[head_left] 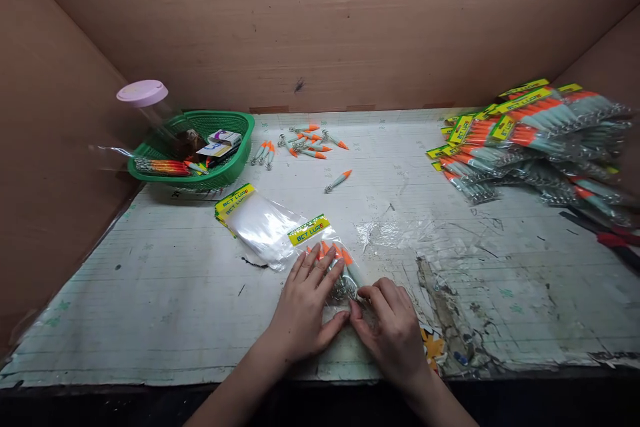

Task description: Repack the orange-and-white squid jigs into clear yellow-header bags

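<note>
A clear plastic bag of fishing lures point(354, 269) with a yellow "BCT LURE" header lies near the table's front edge. Inside it are several pale squid lures with orange tips and metal hooks. My left hand point(311, 300) rests flat on the bag with its fingers stretched over the lures. At the bag's lower right corner, my right hand point(393, 330) has its thumb and curled index finger closed on the plastic by the hooks. Just left of this bag, a stack of flat header bags point(265, 223) is fanned out. One loose lure point(339, 181) lies beyond my hands.
A small group of loose lures point(313, 147) lies at the back. The green basket point(240, 153) at left holds a lidded clear container, packets and red-orange lures. Filled lure bags point(525, 140) are heaped at right, beside a red-and-black handled tool point(613, 239). Cardboard walls point(400, 33) enclose the worn table.
</note>
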Motion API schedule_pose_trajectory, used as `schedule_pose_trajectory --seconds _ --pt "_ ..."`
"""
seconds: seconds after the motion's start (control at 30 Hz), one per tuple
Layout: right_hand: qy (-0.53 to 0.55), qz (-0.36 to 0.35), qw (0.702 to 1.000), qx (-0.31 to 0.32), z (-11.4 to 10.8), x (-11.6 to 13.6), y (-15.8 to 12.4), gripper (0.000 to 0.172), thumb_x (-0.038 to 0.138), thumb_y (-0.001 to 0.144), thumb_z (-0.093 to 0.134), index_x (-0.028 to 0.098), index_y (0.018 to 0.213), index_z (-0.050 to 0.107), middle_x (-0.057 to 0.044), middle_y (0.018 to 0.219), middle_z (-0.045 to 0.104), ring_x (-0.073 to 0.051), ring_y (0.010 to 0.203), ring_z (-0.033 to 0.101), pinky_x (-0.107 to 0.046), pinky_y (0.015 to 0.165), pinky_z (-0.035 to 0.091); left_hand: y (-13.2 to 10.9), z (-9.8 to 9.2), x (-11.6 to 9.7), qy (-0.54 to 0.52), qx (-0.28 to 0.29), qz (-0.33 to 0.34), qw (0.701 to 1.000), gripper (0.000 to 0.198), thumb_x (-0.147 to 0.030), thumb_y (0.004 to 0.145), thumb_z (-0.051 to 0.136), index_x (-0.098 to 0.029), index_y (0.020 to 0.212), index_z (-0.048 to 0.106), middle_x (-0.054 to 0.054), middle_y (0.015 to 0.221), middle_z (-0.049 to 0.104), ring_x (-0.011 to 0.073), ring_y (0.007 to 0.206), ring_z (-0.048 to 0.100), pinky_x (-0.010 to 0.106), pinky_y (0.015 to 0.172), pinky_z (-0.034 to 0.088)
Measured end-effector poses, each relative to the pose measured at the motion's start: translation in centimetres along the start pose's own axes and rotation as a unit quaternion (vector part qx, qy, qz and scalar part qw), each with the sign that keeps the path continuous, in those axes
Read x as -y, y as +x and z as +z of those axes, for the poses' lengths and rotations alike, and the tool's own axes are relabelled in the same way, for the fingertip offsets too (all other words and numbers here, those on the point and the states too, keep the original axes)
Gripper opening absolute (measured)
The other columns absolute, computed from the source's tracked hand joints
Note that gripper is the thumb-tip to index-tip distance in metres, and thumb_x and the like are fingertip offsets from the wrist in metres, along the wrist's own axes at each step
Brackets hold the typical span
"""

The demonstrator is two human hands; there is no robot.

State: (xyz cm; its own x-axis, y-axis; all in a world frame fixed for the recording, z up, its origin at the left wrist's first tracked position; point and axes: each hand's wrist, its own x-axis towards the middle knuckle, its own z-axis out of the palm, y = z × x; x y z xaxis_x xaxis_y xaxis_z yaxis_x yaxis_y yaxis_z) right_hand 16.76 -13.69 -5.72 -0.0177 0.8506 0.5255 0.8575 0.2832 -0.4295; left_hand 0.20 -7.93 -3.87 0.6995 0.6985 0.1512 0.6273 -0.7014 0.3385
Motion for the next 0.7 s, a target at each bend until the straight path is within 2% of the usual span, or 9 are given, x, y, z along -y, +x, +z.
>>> schedule_pose_trajectory --seconds 0.1,0.27,0.47,0.6,0.7 --pt "0.013 -0.011 1.0 0.009 -0.7 -0.5 -0.4 0.006 0.012 0.085 0.051 0.018 0.084 0.052 -0.003 0.073 0.05 -0.018 0.069 0.047 -0.03 0.063 0.037 0.3 0.2 0.4 0.012 0.015 -0.005 1.0 0.07 -0.042 0.082 0.056 -0.017 0.143 0.032 0.014 0.151 0.03 0.0343 0.14 0.021 0.057 0.109 0.026" --pt "0.025 -0.038 0.998 0.04 -1.7 -2.1 -0.6 0.009 0.009 0.083 0.049 0.017 0.083 0.052 -0.004 0.077 0.049 -0.018 0.072 0.046 -0.03 0.063 0.04 0.7 0.9 0.6 0.038 0.004 -0.027 0.999 0.073 -0.049 0.083 0.055 -0.019 0.144 0.029 0.016 0.151 0.031 0.0332 0.139 0.024 0.056 0.109 0.026" --pt "0.002 -0.074 0.994 0.078 -3.7 -5.3 0.4 0.011 0.007 0.084 0.048 0.017 0.088 0.051 -0.007 0.086 0.051 -0.018 0.078 0.049 -0.03 0.065 0.044 1.2 1.5 0.5 0.077 -0.01 -0.07 0.994 0.075 -0.057 0.086 0.044 -0.015 0.145 0.026 0.018 0.151 0.028 0.0324 0.139 0.024 0.054 0.11 0.024" --pt "-0.007 -0.069 0.992 0.108 -5.4 -7.8 0.9 0.007 0.011 0.085 0.05 0.018 0.087 0.05 -0.007 0.087 0.052 -0.02 0.081 0.051 -0.031 0.066 0.045 1.3 1.8 0.5 0.085 -0.016 -0.086 0.993 0.071 -0.055 0.087 0.043 -0.013 0.143 0.03 0.018 0.15 0.031 0.0352 0.139 0.024 0.057 0.109 0.024" --pt "-0.026 -0.045 0.994 0.099 -6.4 -9.2 1.1 0.005 0.014 0.086 0.051 0.018 0.087 0.05 -0.007 0.088 0.053 -0.02 0.083 0.051 -0.032 0.067 0.045 1.5 2.0 0.2 0.08 -0.019 -0.095 0.992 0.071 -0.055 0.086 0.046 -0.016 0.144 0.031 0.017 0.15 0.031 0.0365 0.139 0.023 0.059 0.109 0.022"
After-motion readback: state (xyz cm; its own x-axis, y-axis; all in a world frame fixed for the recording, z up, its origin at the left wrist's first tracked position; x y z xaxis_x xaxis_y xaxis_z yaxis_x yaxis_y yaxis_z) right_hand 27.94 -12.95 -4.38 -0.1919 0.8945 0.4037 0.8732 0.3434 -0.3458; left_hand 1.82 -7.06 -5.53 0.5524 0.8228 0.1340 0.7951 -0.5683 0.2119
